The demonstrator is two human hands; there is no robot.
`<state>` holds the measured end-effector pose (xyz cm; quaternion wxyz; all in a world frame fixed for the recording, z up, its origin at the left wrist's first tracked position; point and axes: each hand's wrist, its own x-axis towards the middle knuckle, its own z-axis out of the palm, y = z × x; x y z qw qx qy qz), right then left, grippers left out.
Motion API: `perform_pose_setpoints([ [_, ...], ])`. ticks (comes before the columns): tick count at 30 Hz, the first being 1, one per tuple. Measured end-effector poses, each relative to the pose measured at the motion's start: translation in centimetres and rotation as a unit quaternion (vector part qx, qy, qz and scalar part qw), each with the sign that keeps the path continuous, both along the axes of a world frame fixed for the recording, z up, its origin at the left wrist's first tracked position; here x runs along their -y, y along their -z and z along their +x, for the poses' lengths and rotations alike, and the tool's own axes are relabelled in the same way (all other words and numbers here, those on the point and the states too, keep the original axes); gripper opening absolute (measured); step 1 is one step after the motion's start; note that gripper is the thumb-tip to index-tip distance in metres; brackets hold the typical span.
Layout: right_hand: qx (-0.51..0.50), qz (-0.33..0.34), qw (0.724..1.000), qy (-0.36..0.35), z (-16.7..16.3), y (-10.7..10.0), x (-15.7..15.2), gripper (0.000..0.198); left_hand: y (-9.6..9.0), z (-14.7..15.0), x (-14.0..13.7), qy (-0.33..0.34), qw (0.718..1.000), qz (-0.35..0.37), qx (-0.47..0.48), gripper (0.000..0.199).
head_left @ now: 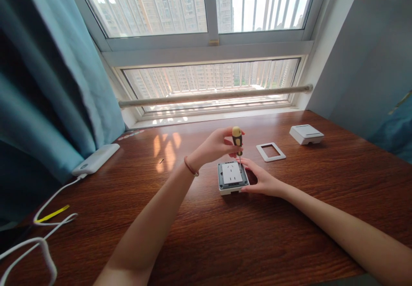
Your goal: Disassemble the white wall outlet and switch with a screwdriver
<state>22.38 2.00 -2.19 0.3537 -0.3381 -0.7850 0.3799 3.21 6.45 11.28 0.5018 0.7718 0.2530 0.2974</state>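
My left hand (222, 143) grips a small screwdriver (237, 139) with a yellow and black handle. It stands upright, its thin shaft reaching down to the right side of a wall socket (231, 173). The socket has a white face with several slots, a grey frame around it, and a white box underneath. Around the socket's right side, my right hand (259, 179) holds it against the table, fingers at the back edge and thumb at the front. The screwdriver's tip meets the socket near a screw hole, though the exact contact is too small to make out.
A white square cover frame (271, 152) lies right of the socket. Farther right sits a white switch box (306, 134). A small dark screw-like piece (161, 161) lies left on the wooden table (193, 243). A white power bank (96, 159) with a cable is by the curtain (74, 84).
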Motion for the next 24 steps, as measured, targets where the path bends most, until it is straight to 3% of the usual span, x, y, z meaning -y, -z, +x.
perform_pose_setpoints([
  [7, 0.005, 0.004, 1.0, -0.003, 0.05, 0.2, -0.1, 0.085, 0.97, 0.8, 0.1, -0.075, 0.992, 0.097, -0.014, 0.024],
  [12, 0.009, 0.002, 1.0, 0.003, 0.05, 0.18, -0.12, 0.085, 1.0, 1.04, 0.21, -0.06, 0.998, 0.012, 0.002, 0.03],
  [17, 0.015, 0.002, 1.0, 0.006, 0.11, 0.24, -0.05, 0.085, 0.43, 0.54, 0.2, -0.004, 0.999, -0.047, 0.013, 0.037],
  [20, 0.014, 0.009, 1.0, 0.005, 0.1, 0.09, 0.01, 0.083, 0.22, 0.23, 0.15, 0.029, 0.998, -0.057, 0.016, 0.038],
  [24, 0.014, 0.002, 1.0, 0.006, 0.06, -0.12, 0.04, 0.085, 0.38, 0.31, 0.1, 0.007, 1.0, -0.012, 0.006, 0.023],
])
